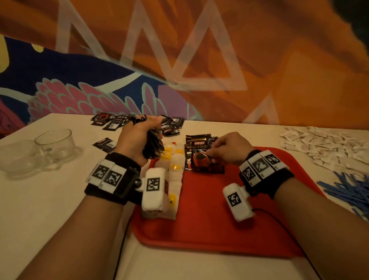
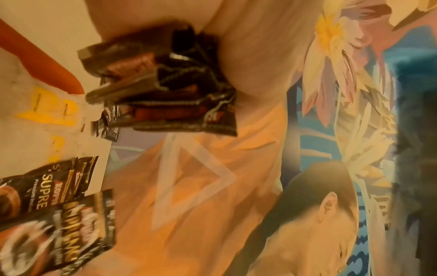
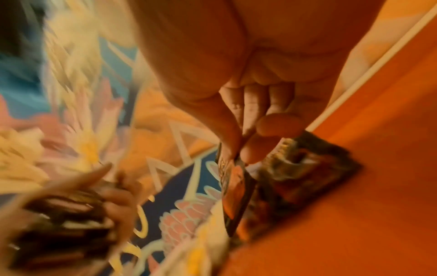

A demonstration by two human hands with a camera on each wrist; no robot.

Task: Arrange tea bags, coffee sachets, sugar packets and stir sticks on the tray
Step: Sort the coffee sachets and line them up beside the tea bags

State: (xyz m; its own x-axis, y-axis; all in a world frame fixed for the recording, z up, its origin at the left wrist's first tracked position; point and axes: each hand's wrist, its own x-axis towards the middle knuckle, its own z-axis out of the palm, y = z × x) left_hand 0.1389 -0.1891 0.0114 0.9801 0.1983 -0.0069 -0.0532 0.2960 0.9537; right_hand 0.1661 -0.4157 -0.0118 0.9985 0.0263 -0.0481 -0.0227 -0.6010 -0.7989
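A red tray (image 1: 213, 222) lies on the white table in front of me. Along its left side lie rows of white tea bags with yellow tags (image 1: 176, 167). My left hand (image 1: 141, 137) grips a thick bundle of black coffee sachets (image 1: 152, 145) above the tray's far left corner; the same bundle (image 2: 160, 84) fills the left wrist view. My right hand (image 1: 225, 149) pinches one black and red coffee sachet (image 1: 201, 156) over a small stack of sachets (image 3: 302, 177) on the tray; the pinched sachet (image 3: 236, 190) stands on edge.
More coffee sachets (image 1: 137, 122) are scattered at the table's far edge. Two glass cups (image 1: 54, 144) stand at the left. White sugar packets (image 1: 330, 145) are heaped at the right, with blue stir sticks (image 1: 355, 192) nearer me. A painted wall rises behind.
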